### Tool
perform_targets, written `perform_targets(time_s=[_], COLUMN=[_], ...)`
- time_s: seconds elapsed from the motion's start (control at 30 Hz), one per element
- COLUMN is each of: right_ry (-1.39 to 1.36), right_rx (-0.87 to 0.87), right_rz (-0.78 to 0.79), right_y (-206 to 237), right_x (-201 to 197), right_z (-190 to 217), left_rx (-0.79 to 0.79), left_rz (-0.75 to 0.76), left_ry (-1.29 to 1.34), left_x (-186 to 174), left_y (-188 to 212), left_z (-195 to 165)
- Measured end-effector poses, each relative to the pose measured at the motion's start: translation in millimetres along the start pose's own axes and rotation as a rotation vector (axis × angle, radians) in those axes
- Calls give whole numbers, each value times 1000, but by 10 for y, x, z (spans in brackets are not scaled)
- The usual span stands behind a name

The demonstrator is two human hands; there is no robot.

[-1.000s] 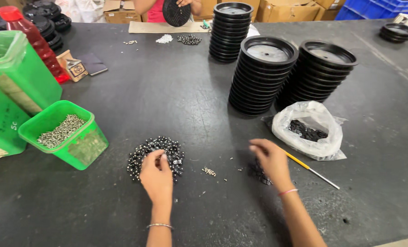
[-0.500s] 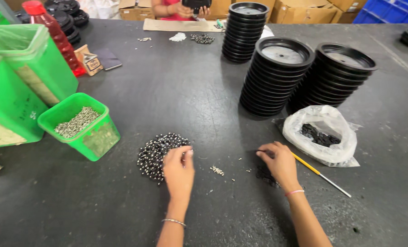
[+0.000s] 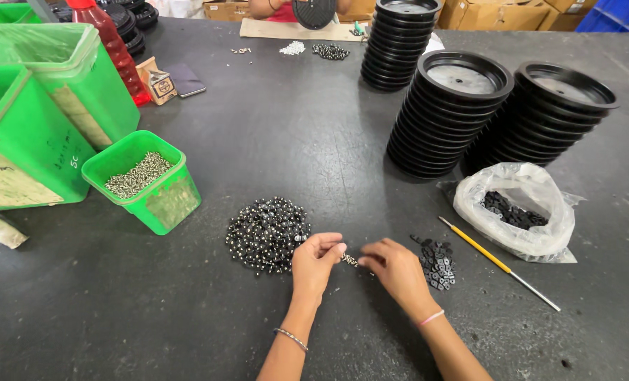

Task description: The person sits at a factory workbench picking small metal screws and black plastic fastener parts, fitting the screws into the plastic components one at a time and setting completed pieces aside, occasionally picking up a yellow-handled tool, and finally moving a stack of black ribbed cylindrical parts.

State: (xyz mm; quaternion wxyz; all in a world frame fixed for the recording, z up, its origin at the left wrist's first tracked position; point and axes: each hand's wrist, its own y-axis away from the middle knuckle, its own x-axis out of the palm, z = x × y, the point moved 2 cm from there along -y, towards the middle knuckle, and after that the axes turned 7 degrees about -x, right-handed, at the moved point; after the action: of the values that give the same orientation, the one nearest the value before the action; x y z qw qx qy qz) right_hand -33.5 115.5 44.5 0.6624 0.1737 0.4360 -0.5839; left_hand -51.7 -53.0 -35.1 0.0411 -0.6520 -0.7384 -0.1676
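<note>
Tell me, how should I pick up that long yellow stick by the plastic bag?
Probably pinch the yellow handle near its middle, coming straight down from above. The tool lies flat on the table, slanting away from the plastic bag. Its thin metal tip looks harder to grip.

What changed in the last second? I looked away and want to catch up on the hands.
The left hand left the heap of small black beaded parts and the right hand left the pile of small black square pieces; they met over a tiny metal piece. Both piles, the stacked black discs and green tub of screws stayed put.
</note>
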Motion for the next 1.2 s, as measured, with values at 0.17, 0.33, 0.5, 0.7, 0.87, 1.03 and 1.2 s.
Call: perform_targets(time_s=[0.17, 0.33, 0.5, 0.7, 0.87, 1.03, 1.2], right_ry=[82, 139, 169, 138, 82, -151, -411], right_rx=[-50, -82, -147, -198, -209, -7, 74], right_rz=[27, 22, -18, 9, 5, -40, -185], right_y=[97, 90, 115, 137, 123, 108, 61], right_x=[78, 150, 172, 135, 126, 157, 184], right_z=[31, 23, 1, -47, -56, -111, -194], left_rx=[14, 6, -18, -33, -22, -14, -38], left_rz=[-62, -71, -54, -59, -49, -43, -39], left_ry=[-77, -107, -104, -118, -119, -135, -146], left_x=[-17, 8, 42, 63, 58, 87, 133], left_y=[60, 66, 61, 64, 61, 74, 124], left_z=[-74, -95, -34, 16, 22, 8, -26])
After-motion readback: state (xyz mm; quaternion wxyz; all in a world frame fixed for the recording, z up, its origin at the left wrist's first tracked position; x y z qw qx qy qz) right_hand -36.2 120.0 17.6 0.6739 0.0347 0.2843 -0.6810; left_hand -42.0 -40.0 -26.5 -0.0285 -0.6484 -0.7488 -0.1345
